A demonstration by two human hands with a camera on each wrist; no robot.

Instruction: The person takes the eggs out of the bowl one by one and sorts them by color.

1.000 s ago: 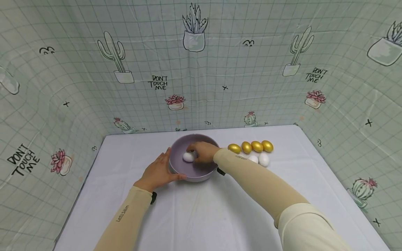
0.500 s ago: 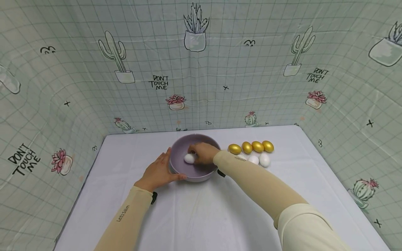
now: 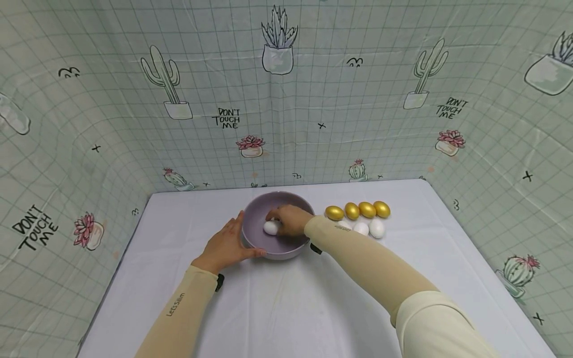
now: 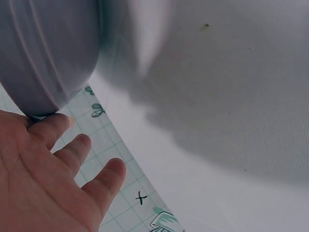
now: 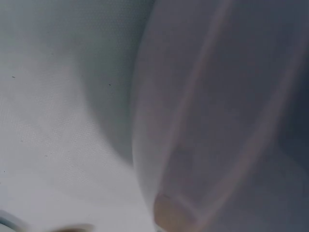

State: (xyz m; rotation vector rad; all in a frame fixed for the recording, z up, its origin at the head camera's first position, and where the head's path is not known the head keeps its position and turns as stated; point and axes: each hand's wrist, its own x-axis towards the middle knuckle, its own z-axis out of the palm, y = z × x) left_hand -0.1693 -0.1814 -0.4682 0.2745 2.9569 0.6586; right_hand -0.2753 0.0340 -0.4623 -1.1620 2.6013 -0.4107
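Observation:
A mauve bowl [image 3: 252,214] stands on the white-covered table, with my left hand [image 3: 226,244] at its left side. The left thumb lies along the near rim, and the other fingers are spread, fairly straight, against the outer wall. In the left wrist view, a fingertip of that hand [image 4: 43,179] touches the bowl's underside [image 4: 53,53]. My right hand [image 3: 292,220] reaches inside the bowl from the right and holds a white egg [image 3: 270,227] low down, its fingers bent over it. The right wrist view shows mostly the bowl's outer wall [image 5: 203,96], so the fingertips there are hidden.
Right of the bowl lie several golden eggs [image 3: 351,211] in a row. White eggs [image 3: 377,228] lie in front of them, one partly covered by the right sleeve [image 3: 358,258]. A grid-patterned cloth [image 3: 322,89] hangs behind and beside the table [image 3: 286,308].
Inside the bowl, the white egg has shifted slightly right and toward the near side, and the right hand moved a little with it. The left hand stays in place.

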